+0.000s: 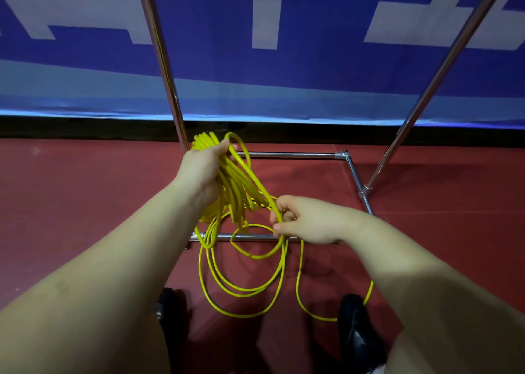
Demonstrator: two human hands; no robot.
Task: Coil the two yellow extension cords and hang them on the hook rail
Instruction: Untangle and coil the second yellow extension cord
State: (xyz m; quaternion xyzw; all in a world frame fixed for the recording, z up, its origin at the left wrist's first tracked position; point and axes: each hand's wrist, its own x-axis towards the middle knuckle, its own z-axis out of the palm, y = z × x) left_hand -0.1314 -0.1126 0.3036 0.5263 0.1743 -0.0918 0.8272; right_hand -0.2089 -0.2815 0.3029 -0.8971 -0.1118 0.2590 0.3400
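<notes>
A blue wall (312, 69) stands behind a red floor (85, 203). A shiny metal rack (287, 155) sits on the floor. No hooks show here. Loose cord (247, 288) lies in big rings by two black shoes (358, 334). The left hand (203, 171) grips a fat coil (235, 191). The right hand (304, 220) pinches the next loop. It may be one cord or two. Coiling looks about half done. Nothing is hung yet.

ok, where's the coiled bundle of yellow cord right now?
Head view, centre-left: the coiled bundle is gripped in the left hand, above the metal rack base; the right hand pinches the next strand beside it.
</notes>
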